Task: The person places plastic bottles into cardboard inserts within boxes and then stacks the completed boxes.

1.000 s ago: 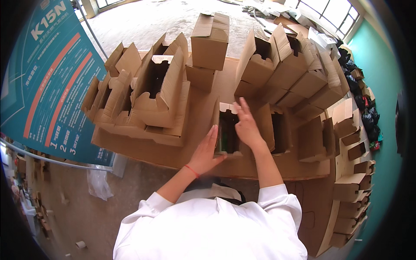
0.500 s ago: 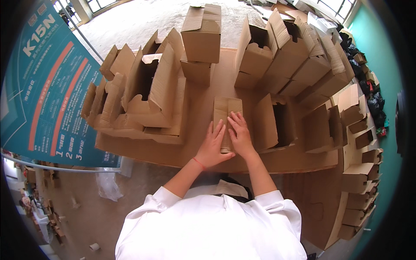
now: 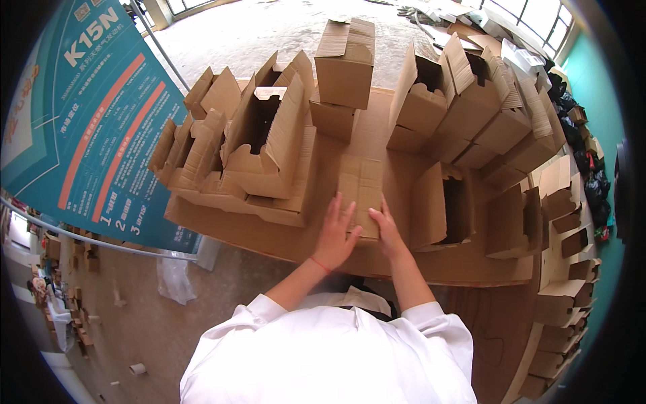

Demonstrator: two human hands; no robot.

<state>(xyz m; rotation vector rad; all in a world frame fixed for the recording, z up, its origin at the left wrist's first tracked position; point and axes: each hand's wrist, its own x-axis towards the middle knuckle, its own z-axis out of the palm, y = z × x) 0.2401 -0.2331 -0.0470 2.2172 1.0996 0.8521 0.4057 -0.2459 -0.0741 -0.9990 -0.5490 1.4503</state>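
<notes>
A closed cardboard box lies on the cardboard-covered table in front of me, its flat top facing up. My left hand holds its left side near the front corner, fingers pointing away from me. On the opposite side, my right hand grips the edge, with the thumb over the top. The box's underside is hidden. Just right of it stands an open cardboard box with a dark inside.
Several open boxes are stacked at the left, and a tall box rests on another behind. More boxes line the back right. A teal banner stands left of the table. Boxes line the right side.
Both hands have slid from lying on the box's top to its two sides, nearer its front end. The whole view has shifted slightly, so the scene sits farther right and lower.
</notes>
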